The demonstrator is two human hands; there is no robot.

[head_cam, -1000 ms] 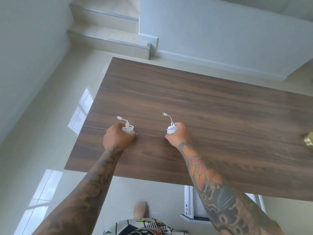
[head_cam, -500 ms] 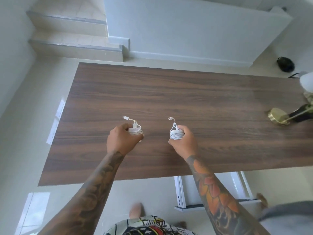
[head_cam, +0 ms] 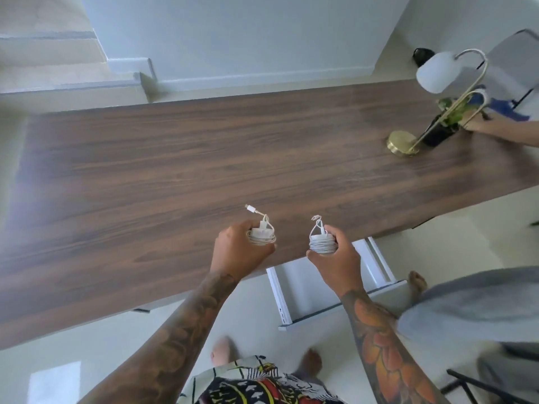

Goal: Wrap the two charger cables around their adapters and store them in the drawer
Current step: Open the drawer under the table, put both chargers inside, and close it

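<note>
We are holding one white cable-wrapped charger adapter (head_cam: 261, 235) in the left hand (head_cam: 237, 252) and a second white cable-wrapped adapter (head_cam: 322, 242) in the right hand (head_cam: 335, 259), fingers curled round each, both lifted above the near edge of the dark wood-grain table (head_cam: 204, 158). Wrapping is looking finished; we are judging the storing step as in hand. Next, we are needing to lower both bundles into the open white drawer (head_cam: 294, 287) below, keeping loose plug ends tucked.

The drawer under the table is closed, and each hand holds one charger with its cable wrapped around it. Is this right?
Not quite. The head view shows the white drawer pulled open below the table edge, not closed. The rest holds: the left hand holds one wrapped charger and the right hand holds the other wrapped charger.
</note>
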